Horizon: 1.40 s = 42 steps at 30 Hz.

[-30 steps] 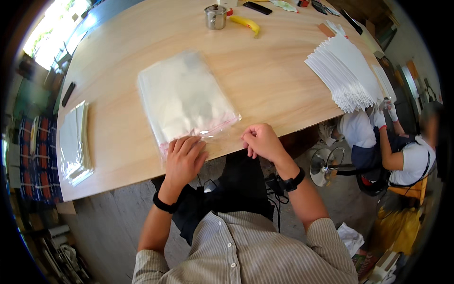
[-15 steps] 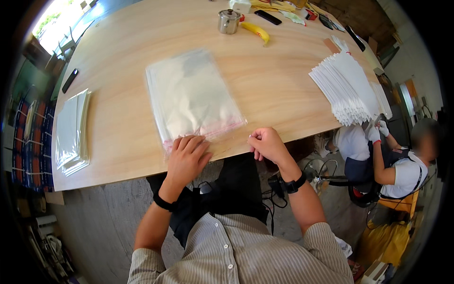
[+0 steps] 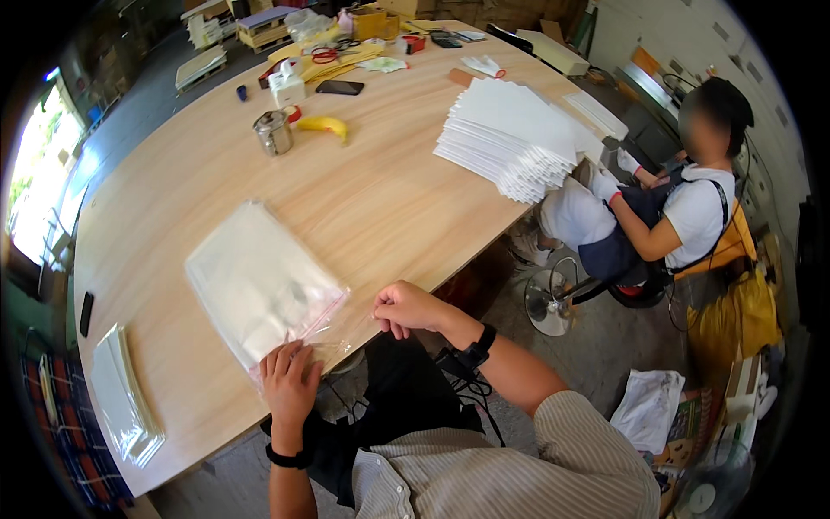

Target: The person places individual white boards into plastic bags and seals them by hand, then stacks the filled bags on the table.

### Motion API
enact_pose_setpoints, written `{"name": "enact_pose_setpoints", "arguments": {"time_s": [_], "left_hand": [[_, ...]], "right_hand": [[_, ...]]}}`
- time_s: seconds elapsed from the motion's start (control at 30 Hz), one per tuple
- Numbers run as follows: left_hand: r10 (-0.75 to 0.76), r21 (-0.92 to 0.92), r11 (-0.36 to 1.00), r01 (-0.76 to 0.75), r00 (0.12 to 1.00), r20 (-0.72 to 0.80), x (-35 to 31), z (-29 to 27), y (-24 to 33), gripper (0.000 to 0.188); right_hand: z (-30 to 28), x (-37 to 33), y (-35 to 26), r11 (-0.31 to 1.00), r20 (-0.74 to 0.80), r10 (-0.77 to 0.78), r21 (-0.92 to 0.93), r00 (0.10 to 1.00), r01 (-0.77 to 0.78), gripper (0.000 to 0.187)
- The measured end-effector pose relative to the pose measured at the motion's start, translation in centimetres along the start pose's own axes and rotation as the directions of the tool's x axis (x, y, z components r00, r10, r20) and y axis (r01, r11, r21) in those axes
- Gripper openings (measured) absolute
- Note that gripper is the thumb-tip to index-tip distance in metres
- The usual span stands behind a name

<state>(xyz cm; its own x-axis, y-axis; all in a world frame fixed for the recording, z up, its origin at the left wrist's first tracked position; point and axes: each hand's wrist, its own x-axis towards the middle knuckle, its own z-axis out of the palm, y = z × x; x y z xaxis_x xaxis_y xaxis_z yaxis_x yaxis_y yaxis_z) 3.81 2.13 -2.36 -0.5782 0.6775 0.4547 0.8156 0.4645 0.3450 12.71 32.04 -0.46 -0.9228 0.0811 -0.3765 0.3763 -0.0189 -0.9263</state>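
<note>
A stack of clear plastic bags [image 3: 259, 277] lies on the wooden table in front of me, its pinkish sealing strip toward the near edge. Spread over the near left corner of the stack, my left hand [image 3: 290, 381] rests with its fingers out, holding nothing. My right hand [image 3: 406, 309] is beside the stack's near right corner, over the table's edge. Its fingers are curled with thumb and forefinger together; what they pinch, if anything, is hidden. Loose clear film [image 3: 333, 337] shows between the two hands.
At left lie filled clear packets [image 3: 125, 398] and a black device [image 3: 86, 313]. Farther back are a metal pot [image 3: 273, 134], a banana [image 3: 324, 126] and a phone [image 3: 340, 87]. A fanned white stack [image 3: 506, 138] lies near a seated, gloved person [image 3: 666, 199] at right.
The view has swung toward the right, so the table's things sit farther left in it. Both hands keep nearly the same places beside the bag stack.
</note>
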Motion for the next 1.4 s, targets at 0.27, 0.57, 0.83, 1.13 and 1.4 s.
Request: {"name": "enact_pose_setpoints", "arguments": {"time_s": [0.27, 0.57, 0.83, 1.13, 1.4], "left_hand": [[-0.020, -0.032, 0.999, 0.020, 1.000, 0.010, 0.0, -0.5, 0.3, 0.032], [-0.008, -0.030, 1.000, 0.008, 1.000, 0.017, 0.0, -0.4, 0.2, 0.030], [-0.010, -0.030, 0.999, 0.010, 1.000, 0.014, 0.0, -0.2, 0.1, 0.029], [-0.022, -0.029, 0.999, 0.023, 0.999, 0.022, -0.1, -0.4, 0.2, 0.029], [-0.003, -0.039, 0.999, 0.003, 1.000, 0.009, 0.1, -0.4, 0.3, 0.030]], "right_hand": [[-17.6, -11.1, -3.2, 0.820, -0.797, -0.244, 0.134, 0.552, 0.556, 0.010], [-36.7, -14.6, -1.8, 0.887, -0.976, 0.019, 0.117, 0.218, 0.447, 0.025], [-38.9, -13.3, -1.8, 0.876, -0.933, -0.017, 0.160, 0.361, 0.454, 0.019], [-32.1, -15.8, -0.7, 0.749, -0.815, 0.077, 0.427, 0.574, 0.506, 0.018], [-35.4, -15.6, -0.3, 0.825, -0.784, -0.007, 0.346, 0.620, 0.446, 0.011]]}}
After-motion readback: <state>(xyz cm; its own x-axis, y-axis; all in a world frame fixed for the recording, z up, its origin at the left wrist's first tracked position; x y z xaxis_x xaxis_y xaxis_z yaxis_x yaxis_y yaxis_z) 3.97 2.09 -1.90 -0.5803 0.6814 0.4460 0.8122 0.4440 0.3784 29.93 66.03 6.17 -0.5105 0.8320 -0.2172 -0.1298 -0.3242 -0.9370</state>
